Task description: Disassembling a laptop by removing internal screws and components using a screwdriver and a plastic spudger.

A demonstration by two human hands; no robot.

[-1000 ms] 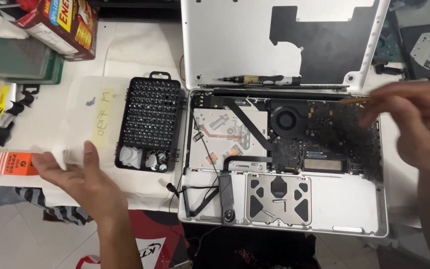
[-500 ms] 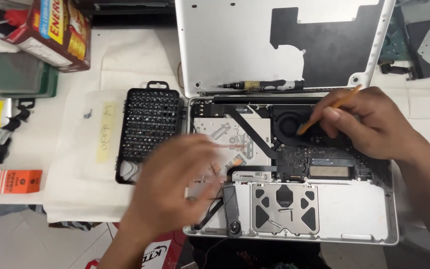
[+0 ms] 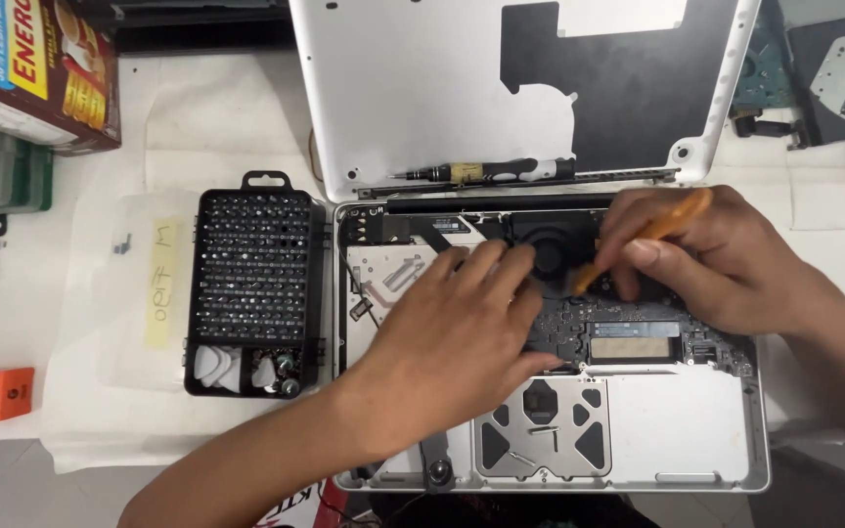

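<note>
An opened silver laptop lies with its bottom cover off, showing the dark logic board, a round fan and the trackpad underside. My left hand rests flat on the board's left part, fingers spread toward the fan, holding nothing. My right hand grips an orange pry tool like a pen, its tip touching the board just right of the fan.
The removed cover leans behind the laptop with a screwdriver on its lower edge. A black bit set case sits left, next to a clear bag with a yellow note. A red carton stands far left.
My left hand came from the table's left side onto the laptop's board. My right hand shifted left and lowered the orange tool's tip beside the fan.
</note>
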